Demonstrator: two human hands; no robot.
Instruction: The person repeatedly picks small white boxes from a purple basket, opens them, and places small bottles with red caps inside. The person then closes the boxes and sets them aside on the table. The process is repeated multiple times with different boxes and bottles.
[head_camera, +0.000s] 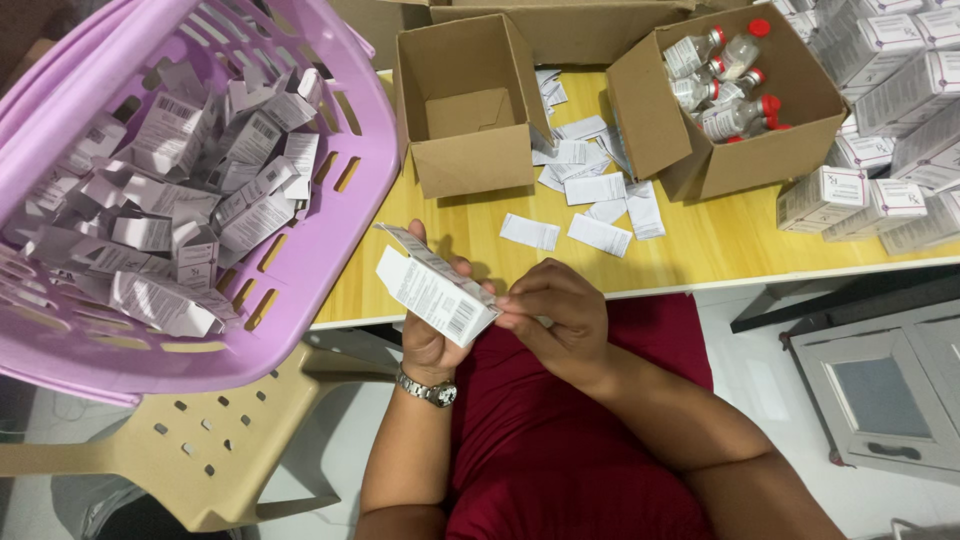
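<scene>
Beside my left arm, the lilac plastic basket (350, 150) takes up the most room; it sits on a beige plastic chair (230, 450) and is heaped with empty white cartons (180, 200), most of them lying every which way. Next in size is the yellow table (700, 250) running across in front of me. On it stand two brown cardboard boxes: the one nearer the basket (470, 170) is open and bare inside, and the one further right (740, 160) holds small glass vials with red caps (725, 75). Past that box, at the table's right end, filled white cartons (890, 110) are stacked in a pile. Between the two brown boxes, folded white paper leaflets (590, 200) lie loose on the tabletop, some overlapping, two a little nearer me.

Over my lap, just off the table's near edge, my left hand (430, 335) is wrapped around a small white carton (435, 290), fingers behind it and thumb in front, clamped firm; the carton is tilted, with its upper flap standing open. My right hand (560, 320) has its fingertips (505, 300) pinched together against the carton's lower right end. On my left wrist sits a silver watch (427, 389).
</scene>
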